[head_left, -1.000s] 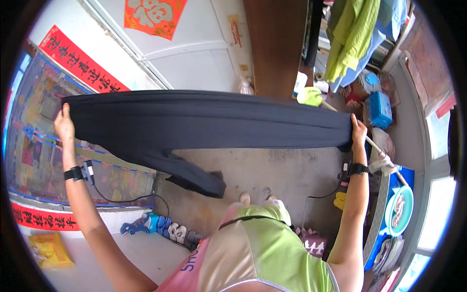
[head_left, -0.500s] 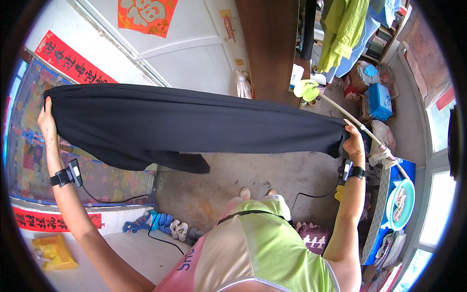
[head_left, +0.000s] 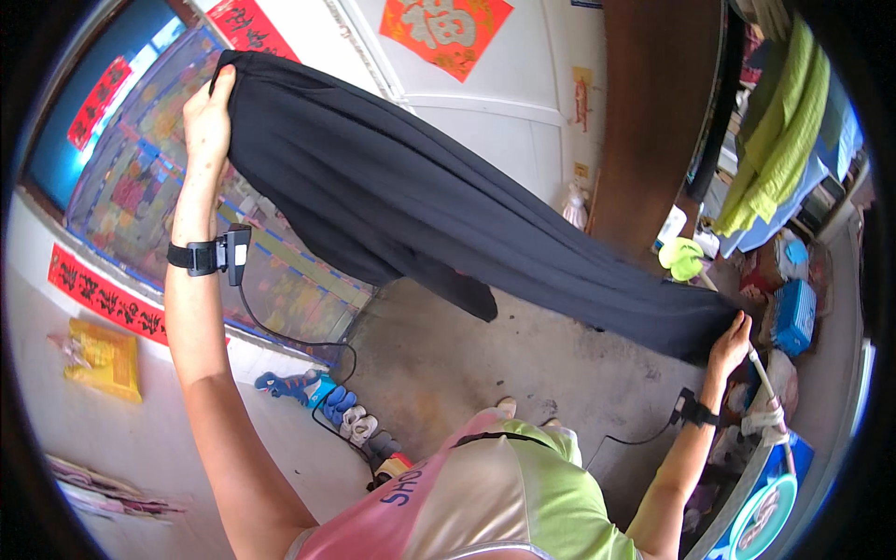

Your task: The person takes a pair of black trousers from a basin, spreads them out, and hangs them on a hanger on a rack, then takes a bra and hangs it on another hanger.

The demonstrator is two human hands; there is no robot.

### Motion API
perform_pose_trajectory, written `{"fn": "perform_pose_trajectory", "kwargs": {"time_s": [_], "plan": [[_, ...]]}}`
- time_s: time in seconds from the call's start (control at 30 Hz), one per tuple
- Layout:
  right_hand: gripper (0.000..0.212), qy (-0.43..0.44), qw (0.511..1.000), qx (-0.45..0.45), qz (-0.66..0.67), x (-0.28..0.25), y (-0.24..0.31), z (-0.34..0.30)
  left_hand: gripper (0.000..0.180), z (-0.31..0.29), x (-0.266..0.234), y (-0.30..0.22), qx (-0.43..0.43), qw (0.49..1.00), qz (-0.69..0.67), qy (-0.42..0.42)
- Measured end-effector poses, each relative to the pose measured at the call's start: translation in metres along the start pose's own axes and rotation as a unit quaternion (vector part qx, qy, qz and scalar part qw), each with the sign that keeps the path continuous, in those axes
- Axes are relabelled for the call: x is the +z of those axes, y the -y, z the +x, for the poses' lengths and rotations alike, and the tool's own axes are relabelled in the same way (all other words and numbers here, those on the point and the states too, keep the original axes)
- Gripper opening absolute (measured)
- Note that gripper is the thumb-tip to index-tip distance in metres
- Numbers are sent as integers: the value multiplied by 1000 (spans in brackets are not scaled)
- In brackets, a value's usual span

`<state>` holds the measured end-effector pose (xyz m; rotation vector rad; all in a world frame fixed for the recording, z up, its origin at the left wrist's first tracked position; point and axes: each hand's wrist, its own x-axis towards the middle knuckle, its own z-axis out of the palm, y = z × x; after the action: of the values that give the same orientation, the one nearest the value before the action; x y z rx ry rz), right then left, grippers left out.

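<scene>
A pair of black trousers (head_left: 448,205) is stretched through the air between my hands, sloping down from upper left to lower right. My left hand (head_left: 207,121) is closed on the waist end, thumb on the near side. At the far end of one leg, my right hand (head_left: 731,345) pinches the hem. The other leg hangs loose below the middle, its end dangling free above the floor. Each wrist carries a black strap with a small device and a cable.
A pole with a light-green head (head_left: 681,259) leans at the right, near my right hand. Beyond it hang green and blue clothes (head_left: 779,131). A turquoise basin (head_left: 763,518) stands lower right. Several shoes (head_left: 359,425) line the left wall. A patterned curtain (head_left: 140,187) covers the doorway.
My left hand has risen and my right hand has lowered, so the trousers have gone from nearly level to steeply slanted. The view has turned leftward.
</scene>
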<state>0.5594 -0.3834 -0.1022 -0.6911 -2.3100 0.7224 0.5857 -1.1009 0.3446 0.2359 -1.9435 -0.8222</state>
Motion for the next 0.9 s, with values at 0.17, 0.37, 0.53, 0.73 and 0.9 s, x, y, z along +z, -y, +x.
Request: {"fn": "perform_pose_trajectory", "kwargs": {"time_s": [0.17, 0.37, 0.53, 0.73, 0.9], "plan": [[37, 57, 995, 77, -16, -51, -98, 43, 50, 1, -52, 72, 128, 941, 313, -12], [31, 84, 966, -187, 159, -2, 10, 34, 43, -56, 45, 14, 73, 989, 114, 63], [34, 105, 992, -45, 54, -23, -206, 73, 37, -19, -8, 108, -22, 966, 239, 99], [52, 87, 993, -75, -10, 14, -175, 76, 43, -76, 77, 116, -23, 984, 158, 81], [55, 162, 985, 0, 63, 27, -136, 85, 35, -80, 89, 51, -124, 971, -56, 198]]}}
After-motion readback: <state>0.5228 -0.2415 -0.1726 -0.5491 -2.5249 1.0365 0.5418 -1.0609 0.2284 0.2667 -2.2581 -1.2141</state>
